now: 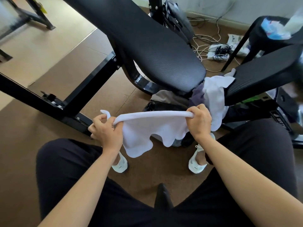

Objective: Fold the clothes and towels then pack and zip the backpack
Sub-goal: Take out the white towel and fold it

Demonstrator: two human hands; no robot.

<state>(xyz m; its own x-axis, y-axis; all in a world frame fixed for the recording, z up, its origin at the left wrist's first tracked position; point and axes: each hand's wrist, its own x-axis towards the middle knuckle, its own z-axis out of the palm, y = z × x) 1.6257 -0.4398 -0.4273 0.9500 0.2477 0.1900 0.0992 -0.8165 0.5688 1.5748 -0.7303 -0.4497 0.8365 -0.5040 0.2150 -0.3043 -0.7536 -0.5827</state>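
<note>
A white towel [152, 128] hangs stretched between both hands above the floor, its lower edge drooping in loose waves. My left hand [106, 130] pinches its left top corner. My right hand [199, 120] grips the right top edge in a fist. Behind the towel, a pile of clothes lies between two bench pads: a white cloth [214, 95] and a dark purple garment [197, 97]. A black bag-like shape [164, 106] sits on the floor behind the towel, mostly hidden.
A black padded bench [147, 46] stretches away ahead, with its steel frame [54, 102] at the left. A second pad [262, 74] lies at the right. Cables and a power strip [216, 51] litter the floor behind. My legs and white shoes are below.
</note>
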